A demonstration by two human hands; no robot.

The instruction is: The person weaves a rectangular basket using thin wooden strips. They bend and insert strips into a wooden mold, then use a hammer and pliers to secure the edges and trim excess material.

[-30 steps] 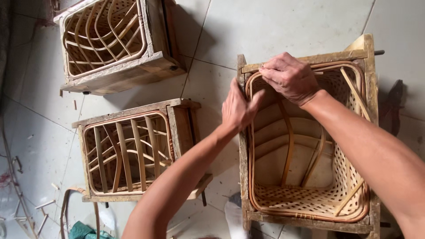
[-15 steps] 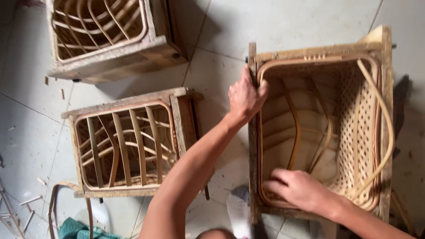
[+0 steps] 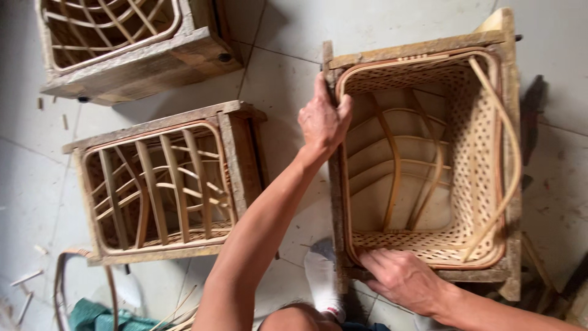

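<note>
The left hand [image 3: 323,119] stretches out on a long straight arm and grips the left edge of the woven basket [image 3: 429,165], fingers curled over its wooden frame [image 3: 422,49]. The right hand [image 3: 401,279] presses on the basket's near rim, fingers close together and bent (tips partly hidden). The basket sits on a pale tiled floor [image 3: 288,67]; 2 slatted frames [image 3: 162,184] lie left of it

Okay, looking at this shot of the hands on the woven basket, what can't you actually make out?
Head view only:
- Right hand fingertips: tucked under the woven basket rim.
- Left hand palm: pressed on the wooden frame.
- Top-left frame: cut by the edge.
- Green cloth: cropped at the bottom.
</note>
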